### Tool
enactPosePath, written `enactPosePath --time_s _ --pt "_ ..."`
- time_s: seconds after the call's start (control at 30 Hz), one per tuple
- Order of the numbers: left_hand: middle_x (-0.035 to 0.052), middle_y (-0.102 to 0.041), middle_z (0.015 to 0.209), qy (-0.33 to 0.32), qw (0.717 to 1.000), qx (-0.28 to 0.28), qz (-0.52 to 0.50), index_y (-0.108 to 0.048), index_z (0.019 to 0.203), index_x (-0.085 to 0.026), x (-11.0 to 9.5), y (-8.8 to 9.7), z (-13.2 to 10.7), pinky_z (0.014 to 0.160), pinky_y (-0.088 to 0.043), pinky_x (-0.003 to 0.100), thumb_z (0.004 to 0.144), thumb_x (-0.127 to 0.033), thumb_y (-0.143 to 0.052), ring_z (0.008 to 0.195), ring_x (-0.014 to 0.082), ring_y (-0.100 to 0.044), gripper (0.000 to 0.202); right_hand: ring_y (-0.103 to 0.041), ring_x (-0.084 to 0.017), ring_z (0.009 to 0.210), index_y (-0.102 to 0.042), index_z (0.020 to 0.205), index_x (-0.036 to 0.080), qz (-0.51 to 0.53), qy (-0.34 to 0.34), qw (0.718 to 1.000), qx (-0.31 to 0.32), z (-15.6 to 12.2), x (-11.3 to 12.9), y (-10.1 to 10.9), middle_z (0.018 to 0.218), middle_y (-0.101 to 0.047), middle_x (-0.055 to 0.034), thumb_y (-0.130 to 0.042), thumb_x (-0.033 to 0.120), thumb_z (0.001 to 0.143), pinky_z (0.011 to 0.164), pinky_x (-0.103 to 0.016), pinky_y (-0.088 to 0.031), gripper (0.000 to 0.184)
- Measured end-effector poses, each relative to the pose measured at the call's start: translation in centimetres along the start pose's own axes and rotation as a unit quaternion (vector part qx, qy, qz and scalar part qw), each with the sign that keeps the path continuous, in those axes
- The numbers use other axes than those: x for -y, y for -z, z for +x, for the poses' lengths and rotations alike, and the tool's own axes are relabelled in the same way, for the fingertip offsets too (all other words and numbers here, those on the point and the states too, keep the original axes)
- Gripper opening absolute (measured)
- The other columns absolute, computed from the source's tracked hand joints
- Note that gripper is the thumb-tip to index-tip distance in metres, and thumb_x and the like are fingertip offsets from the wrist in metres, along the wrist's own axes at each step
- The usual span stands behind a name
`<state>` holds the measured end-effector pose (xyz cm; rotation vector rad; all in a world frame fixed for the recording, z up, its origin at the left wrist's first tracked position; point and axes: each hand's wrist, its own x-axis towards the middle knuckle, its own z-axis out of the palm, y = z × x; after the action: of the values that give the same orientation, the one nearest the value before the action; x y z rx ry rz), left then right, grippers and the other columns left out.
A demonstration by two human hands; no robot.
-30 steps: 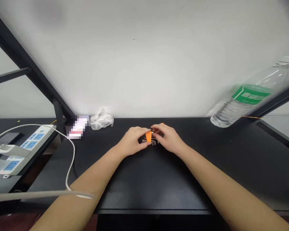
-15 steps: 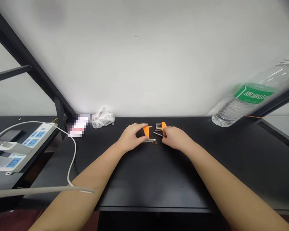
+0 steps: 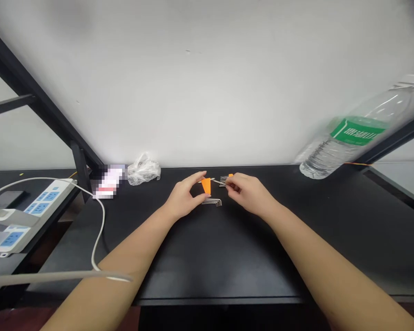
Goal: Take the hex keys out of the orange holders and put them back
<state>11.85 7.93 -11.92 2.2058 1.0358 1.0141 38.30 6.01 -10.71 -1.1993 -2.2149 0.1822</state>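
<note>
My left hand [image 3: 183,198] grips an orange hex-key holder [image 3: 206,185] between thumb and fingers, a little above the black table [image 3: 214,248]. My right hand [image 3: 247,193] pinches a thin metal hex key [image 3: 219,182] whose tip points at that holder. Several loose hex keys [image 3: 213,201] lie on the table just below the holder. A second orange holder [image 3: 227,177] with keys in it lies behind my right fingers, partly hidden.
A crumpled clear plastic bag [image 3: 144,169] and a blurred-out card [image 3: 107,182] sit at the back left by the wall. White power strips [image 3: 24,216] with a grey cable [image 3: 98,230] lie on the left. A clear water bottle [image 3: 355,138] with a green label stands at the right.
My hands parted half a second ago, the right one reaching to the second holder. Now it has come back toward the left hand with a single hex key pinched in it.
</note>
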Motion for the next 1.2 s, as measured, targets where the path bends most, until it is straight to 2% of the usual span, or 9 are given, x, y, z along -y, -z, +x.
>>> enactPosePath --time_s 0.23,0.37,0.57,0.83,1.03,1.2 --pt "0.0054 -0.063 0.143 -0.002 1.0 -0.003 -0.007 -0.052 0.145 -0.028 0.1 0.1 0.0 0.115 -0.049 0.042 0.087 -0.037 -0.075 0.129 0.0238 -0.063 0.063 -0.059 -0.016 0.072 -0.066 0.098 0.023 0.017 0.018 1.0 0.009 0.0 0.2 0.6 0.088 -0.063 -0.0036 -0.056 0.019 0.094 0.068 -0.03 -0.049 0.011" --pt "0.0048 -0.063 0.142 -0.012 1.0 0.003 -0.001 -0.055 0.142 -0.027 0.1 0.0 0.1 0.115 -0.049 0.04 0.087 -0.036 -0.074 0.129 0.0228 -0.063 0.059 -0.062 -0.017 0.077 -0.068 0.106 0.024 0.006 0.042 0.999 0.003 0.0 0.2 0.8 0.097 -0.065 -0.0057 -0.053 0.02 0.098 0.071 -0.031 -0.052 0.018" --pt "0.0051 -0.063 0.143 -0.025 0.999 0.019 0.038 -0.055 0.142 -0.026 -0.1 0.2 0.1 0.116 -0.048 0.042 0.088 -0.034 -0.074 0.131 0.0236 -0.061 0.057 -0.066 -0.019 0.081 -0.069 0.117 0.026 -0.028 0.052 0.998 -0.011 -0.2 0.0 0.9 0.109 -0.067 -0.0083 -0.049 0.024 0.102 0.074 -0.033 -0.055 0.025" --pt "0.0047 -0.064 0.141 -0.04 0.993 0.049 0.099 -0.056 0.141 -0.028 -0.8 0.7 -0.1 0.112 -0.049 0.046 0.088 -0.035 -0.074 0.127 0.0253 -0.062 0.056 -0.067 -0.02 0.086 -0.07 0.117 0.026 -0.031 0.071 0.997 -0.027 -0.2 0.3 0.5 0.113 -0.066 -0.0092 -0.049 0.018 0.101 0.075 -0.034 -0.056 0.027" --pt "0.0059 -0.067 0.135 -0.057 0.993 0.056 0.087 -0.056 0.138 -0.027 -1.5 0.2 -0.2 0.109 -0.05 0.045 0.088 -0.04 -0.073 0.121 0.0252 -0.065 0.054 -0.066 -0.02 0.089 -0.069 0.113 0.028 0.039 0.073 0.996 -0.014 0.0 1.0 -0.6 0.111 -0.064 -0.0078 -0.049 0.018 0.101 0.076 -0.035 -0.057 0.025" --pt "0.0058 -0.069 0.129 -0.053 0.995 0.08 0.03 -0.056 0.136 -0.026 -2.1 0.0 -0.1 0.107 -0.052 0.042 0.09 -0.035 -0.071 0.116 0.0237 -0.068 0.05 -0.062 -0.021 0.092 -0.064 0.115 0.026 0.105 0.046 0.993 -0.021 0.3 2.2 -1.4 0.11 -0.061 -0.0083 -0.053 0.016 0.097 0.08 -0.038 -0.056 0.023"
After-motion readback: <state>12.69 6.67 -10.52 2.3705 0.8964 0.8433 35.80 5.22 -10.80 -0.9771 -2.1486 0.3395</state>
